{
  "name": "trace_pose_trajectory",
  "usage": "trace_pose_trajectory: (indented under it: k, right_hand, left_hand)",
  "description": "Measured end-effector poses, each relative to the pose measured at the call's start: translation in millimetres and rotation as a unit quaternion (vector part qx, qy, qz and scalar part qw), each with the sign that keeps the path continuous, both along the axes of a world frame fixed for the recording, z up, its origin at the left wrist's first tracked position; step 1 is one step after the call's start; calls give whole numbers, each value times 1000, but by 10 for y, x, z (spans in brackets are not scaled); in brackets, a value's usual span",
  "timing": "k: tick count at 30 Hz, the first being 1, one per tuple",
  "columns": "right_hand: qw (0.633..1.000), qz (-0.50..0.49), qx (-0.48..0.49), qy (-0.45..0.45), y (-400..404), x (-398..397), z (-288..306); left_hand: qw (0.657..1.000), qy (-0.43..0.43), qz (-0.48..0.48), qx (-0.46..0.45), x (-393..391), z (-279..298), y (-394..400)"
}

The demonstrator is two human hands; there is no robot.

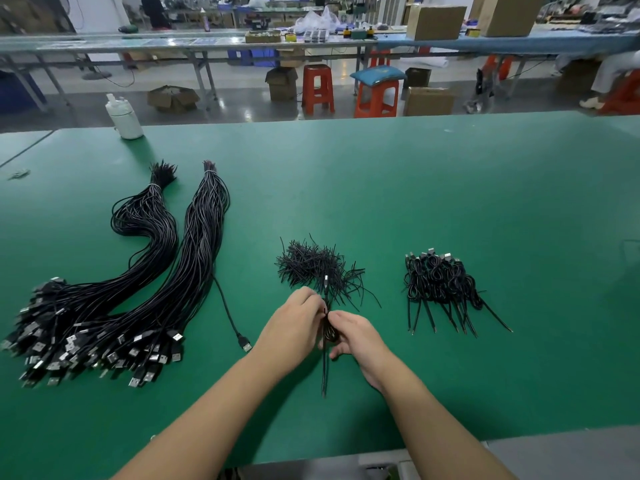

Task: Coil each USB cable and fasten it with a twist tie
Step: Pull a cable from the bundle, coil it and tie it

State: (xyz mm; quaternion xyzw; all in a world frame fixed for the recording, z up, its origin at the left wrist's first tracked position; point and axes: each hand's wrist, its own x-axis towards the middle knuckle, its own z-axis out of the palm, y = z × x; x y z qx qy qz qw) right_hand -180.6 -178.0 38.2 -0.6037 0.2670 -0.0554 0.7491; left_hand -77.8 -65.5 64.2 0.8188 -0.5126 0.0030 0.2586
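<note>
Both hands meet over the green table mat (pixel 450 188). Left hand (pixel 294 327) & right hand (pixel 356 336) pinch a thin black coiled USB cable (pixel 329 332) w/ curled fingers, just in front of the black twist tie pile (pixel 311 265).

Hands hide the coiled cable (pixel 330 332) middle; tie unseen.
</note>
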Motion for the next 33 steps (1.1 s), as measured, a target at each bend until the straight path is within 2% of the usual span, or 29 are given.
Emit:
trace_pose_trajectory:
  k: [5,10,14,17,21,25,27,29,31,33]
  right_hand:
    - [999,-7,32,-11,-46,4,5]
    - [999,10,35,-7,-69,2,2]
    - [1000,17,19,-2,-69,8,-27]
    - [1000,27,14,-7,-71,3,-43]
    - [998,47,25,-20,-85,-10,-53]
    - [998,57,25,-31,-76,-2,-81]
    - [997,53,35,-32,-84,-8,-84]
    - [996,31,68,-47,-107,-30,-88]
    - [993,-15,88,-75,-121,-45,-98]
    - [993,-38,70,-83,-94,-38,-111]
  left_hand:
    - [999,5,20,-36,-17,-90,27]
    - [999,27,37,-25,-14,-143,53]
    - [995,79,55,-23,-5,-163,54]
    - [996,83,36,-27,6,-148,68]
    - [999,-5,-32,-29,23,-91,117]
    - [986,-133,-102,-28,88,10,138]
    - [980,-165,-107,-18,107,65,137]
    - [991,-111,-70,-31,104,98,139]
    - [998,32,4,-49,94,109,135]
    - [979,193,63,-22,114,110,119]
